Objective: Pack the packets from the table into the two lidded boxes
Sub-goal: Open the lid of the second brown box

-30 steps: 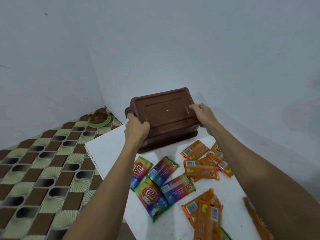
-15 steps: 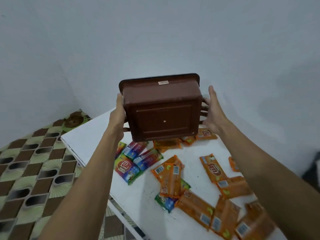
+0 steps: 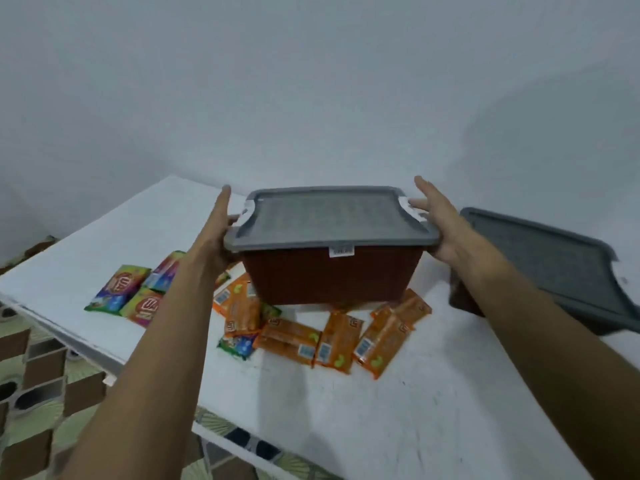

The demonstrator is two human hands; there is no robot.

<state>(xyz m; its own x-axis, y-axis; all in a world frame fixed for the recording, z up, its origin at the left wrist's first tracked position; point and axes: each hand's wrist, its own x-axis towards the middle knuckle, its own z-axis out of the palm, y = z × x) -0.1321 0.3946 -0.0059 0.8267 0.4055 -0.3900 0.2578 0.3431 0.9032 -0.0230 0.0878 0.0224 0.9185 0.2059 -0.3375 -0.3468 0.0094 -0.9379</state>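
We hold the brown rigid plastic box (image 3: pixel 329 275) with its grey plastic lid (image 3: pixel 325 216) between our two hands. The left hand (image 3: pixel 214 237) presses flat on its left end and the right hand (image 3: pixel 440 226) on its right end, fingers (image 3: pixel 424 188) straight and curled round nothing. It sits over the orange foil packets (image 3: pixel 339 341) on the white tabletop (image 3: pixel 381 410); whether it touches them we cannot tell. We judge it light, stiff and smooth-walled, so hooking under the lid rim at both ends looks safest. The packets look soft and slippery.
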